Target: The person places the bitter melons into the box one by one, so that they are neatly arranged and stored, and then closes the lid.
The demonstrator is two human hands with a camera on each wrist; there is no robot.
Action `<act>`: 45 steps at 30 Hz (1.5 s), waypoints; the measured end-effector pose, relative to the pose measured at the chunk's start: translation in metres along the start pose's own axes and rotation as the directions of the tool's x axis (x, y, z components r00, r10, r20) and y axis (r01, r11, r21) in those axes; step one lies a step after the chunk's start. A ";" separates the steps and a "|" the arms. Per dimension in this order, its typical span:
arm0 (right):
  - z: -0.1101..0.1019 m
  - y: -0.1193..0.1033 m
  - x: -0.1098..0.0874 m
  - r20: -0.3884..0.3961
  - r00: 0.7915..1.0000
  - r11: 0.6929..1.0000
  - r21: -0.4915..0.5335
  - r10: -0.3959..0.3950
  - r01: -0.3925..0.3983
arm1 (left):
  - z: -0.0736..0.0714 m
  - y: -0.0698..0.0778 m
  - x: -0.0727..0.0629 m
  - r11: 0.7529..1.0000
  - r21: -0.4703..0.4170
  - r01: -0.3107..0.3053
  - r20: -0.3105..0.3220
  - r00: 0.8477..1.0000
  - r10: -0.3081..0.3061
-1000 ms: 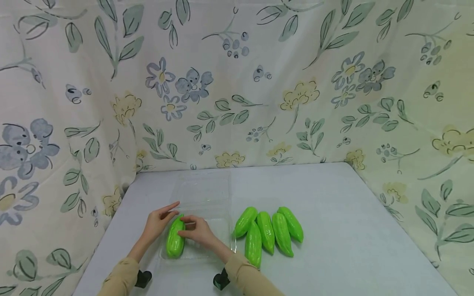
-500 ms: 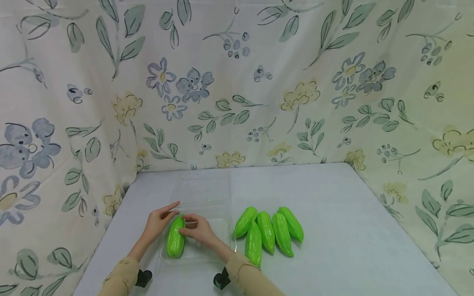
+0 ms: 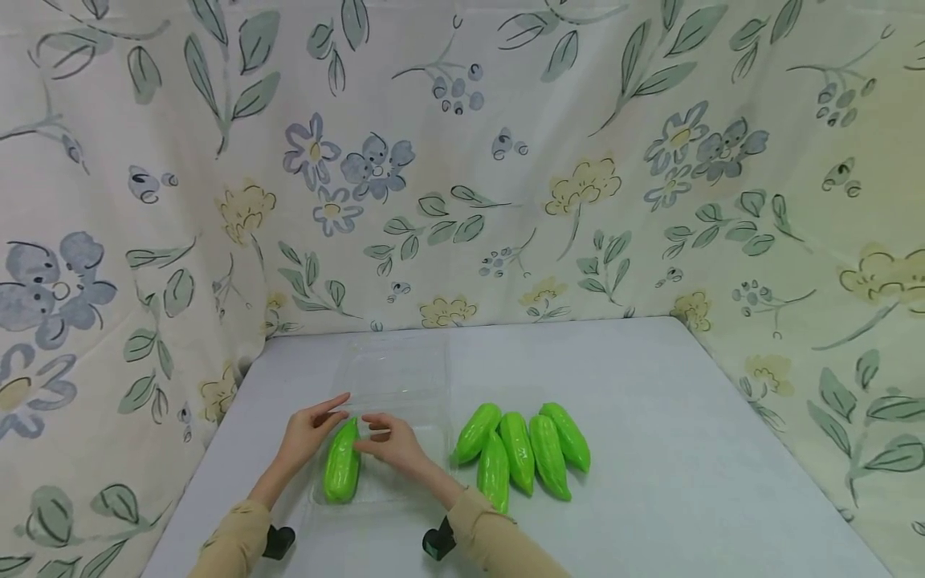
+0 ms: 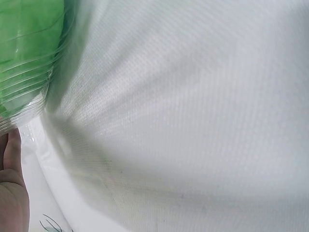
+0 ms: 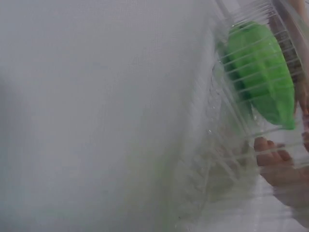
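Note:
A glossy green pepper (image 3: 341,466) lies lengthwise along the left side of a clear plastic box (image 3: 390,490), whose lid (image 3: 396,368) is folded back behind it. At the box's left rim my left hand (image 3: 305,440) stays beside the pepper's stem end, fingers extended. My right hand (image 3: 393,444) is just right of the pepper, thumb and fingers apart and nothing held; whether the thumb still touches it I cannot tell. The right wrist view shows the pepper (image 5: 260,72) through the ribbed plastic wall. In the left wrist view, my left hand (image 4: 13,193) is at the box's edge.
Several more green peppers (image 3: 549,453) lie grouped on the white table (image 3: 650,482), right of the box. A floral curtain (image 3: 462,201) hangs behind the table and along both sides. Dark wrist cameras (image 3: 438,543) sit under both forearms.
My right hand has let go of the pepper and drawn slightly right, its fingers spreading. My left hand and the pepper have stayed in place.

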State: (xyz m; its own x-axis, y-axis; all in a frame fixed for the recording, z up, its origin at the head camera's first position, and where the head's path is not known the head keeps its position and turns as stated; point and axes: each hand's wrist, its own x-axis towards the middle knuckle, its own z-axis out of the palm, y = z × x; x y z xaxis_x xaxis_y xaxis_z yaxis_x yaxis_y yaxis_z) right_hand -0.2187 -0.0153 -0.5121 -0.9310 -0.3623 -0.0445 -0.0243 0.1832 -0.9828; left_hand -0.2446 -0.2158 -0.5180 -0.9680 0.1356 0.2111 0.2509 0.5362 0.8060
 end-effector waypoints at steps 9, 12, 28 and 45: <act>-0.011 -0.009 0.000 -0.008 1.000 0.997 -0.083 -0.006 0.005 | -0.003 -0.004 0.000 0.998 -0.004 -0.070 -0.008 0.998 0.070; -0.015 -0.014 -0.002 0.016 1.000 0.997 -0.072 -0.014 0.016 | -0.003 -0.004 0.000 0.998 0.005 -0.063 -0.009 0.998 0.063; -0.040 -0.028 -0.013 0.053 0.997 0.998 0.020 -0.056 0.055 | 0.000 -0.003 -0.002 0.998 -0.019 -0.056 -0.005 0.998 0.056; -0.089 -0.034 -0.032 0.105 0.987 0.993 0.024 -0.120 0.118 | 0.000 -0.002 -0.002 0.998 -0.020 -0.067 -0.015 0.998 0.067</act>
State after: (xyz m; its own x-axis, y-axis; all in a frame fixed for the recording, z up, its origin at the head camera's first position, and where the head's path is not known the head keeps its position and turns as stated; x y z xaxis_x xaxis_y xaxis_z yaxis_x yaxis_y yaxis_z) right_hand -0.2202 0.0715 -0.4617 -0.8778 -0.4759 0.0549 -0.1254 0.1176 -0.9851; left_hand -0.2432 -0.2176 -0.5202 -0.9489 0.1588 0.2726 0.3153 0.5092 0.8008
